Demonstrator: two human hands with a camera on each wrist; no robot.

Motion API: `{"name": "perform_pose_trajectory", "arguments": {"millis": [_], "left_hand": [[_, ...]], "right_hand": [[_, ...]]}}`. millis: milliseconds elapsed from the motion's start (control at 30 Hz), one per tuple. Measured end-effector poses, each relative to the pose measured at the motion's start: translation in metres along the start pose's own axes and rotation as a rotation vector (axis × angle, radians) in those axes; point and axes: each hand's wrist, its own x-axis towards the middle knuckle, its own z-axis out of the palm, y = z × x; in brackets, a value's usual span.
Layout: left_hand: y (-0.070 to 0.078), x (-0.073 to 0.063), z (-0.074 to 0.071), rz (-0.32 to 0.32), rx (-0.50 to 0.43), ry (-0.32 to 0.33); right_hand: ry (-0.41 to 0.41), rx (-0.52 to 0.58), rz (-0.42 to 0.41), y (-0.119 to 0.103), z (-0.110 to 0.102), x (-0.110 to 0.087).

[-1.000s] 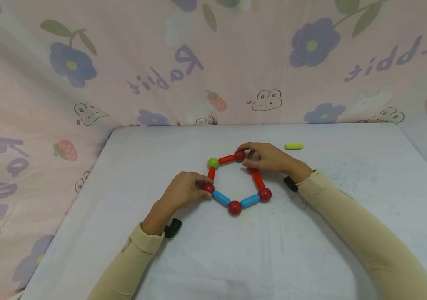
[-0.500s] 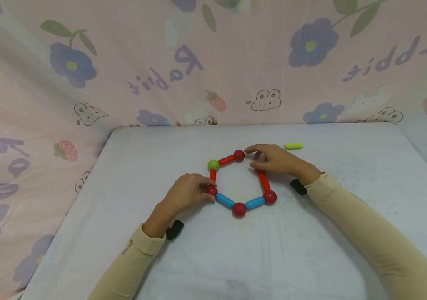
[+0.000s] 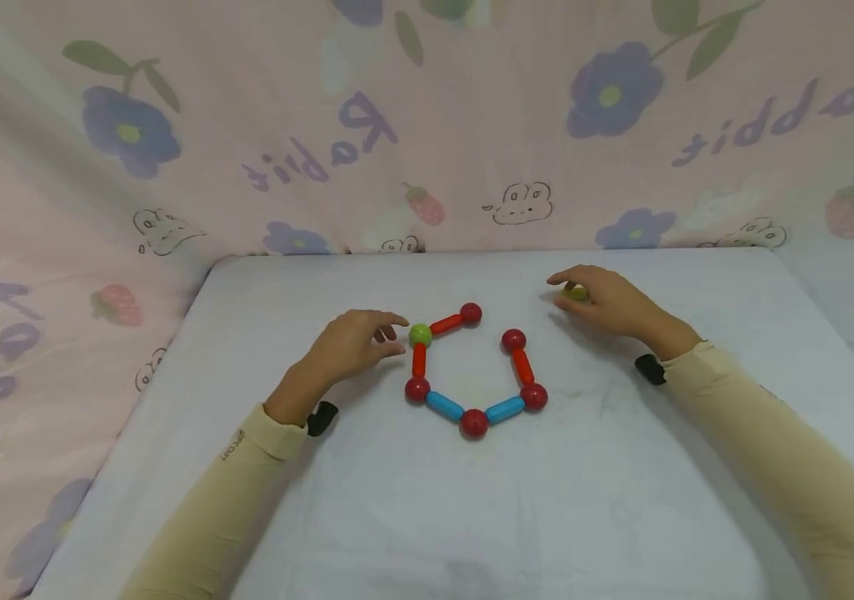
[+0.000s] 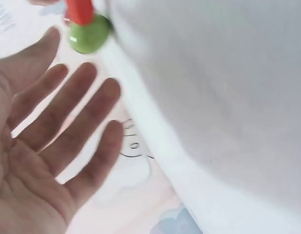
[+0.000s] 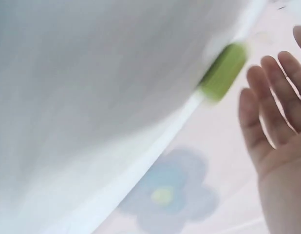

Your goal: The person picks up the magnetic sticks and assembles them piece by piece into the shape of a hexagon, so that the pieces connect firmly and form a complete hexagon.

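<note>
An incomplete ring of balls and rods lies on the white table. Its green ball (image 3: pixel 421 335) is at the upper left, joined by red rods to a red ball (image 3: pixel 471 313) and a lower red ball (image 3: pixel 417 389). Two blue rods (image 3: pixel 505 409) form the near side, and a red rod (image 3: pixel 522 367) on the right ends in another red ball (image 3: pixel 514 340). My left hand (image 3: pixel 354 343) is beside the green ball, fingers spread and holding nothing. Over a yellow-green rod (image 5: pixel 223 72) hovers my right hand (image 3: pixel 610 302); in the right wrist view its fingers are apart from the rod.
The white table (image 3: pixel 427 517) ends at the back against a pink printed curtain (image 3: pixel 247 108), which also runs along the left side. A gap stands between the two red balls at the ring's far right.
My right hand has moved right, from the ring's far side to the yellow-green rod. My left hand has let go of the lower-left red ball and moved back and left.
</note>
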Motion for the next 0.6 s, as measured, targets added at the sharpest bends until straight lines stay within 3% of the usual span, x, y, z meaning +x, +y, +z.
{"name": "perform_pose_trajectory", "arguments": {"millis": [133,300,400,600], "left_hand": [[-0.006,0.018,0.003,0.048,0.071,0.082],[-0.014,0.025,0.014,0.102,0.113,0.158],[-0.012,0.024,0.019,0.122,0.103,0.151],[-0.011,0.024,0.026,0.168,0.085,0.075]], "right_hand": [[0.0,-0.074,0.033,0.022,-0.012,-0.005],[-0.001,-0.035,0.069,0.038,-0.011,-0.008],[-0.018,-0.032,0.068,0.041,-0.008,-0.008],[-0.04,-0.024,0.074,0.038,-0.003,-0.012]]}}
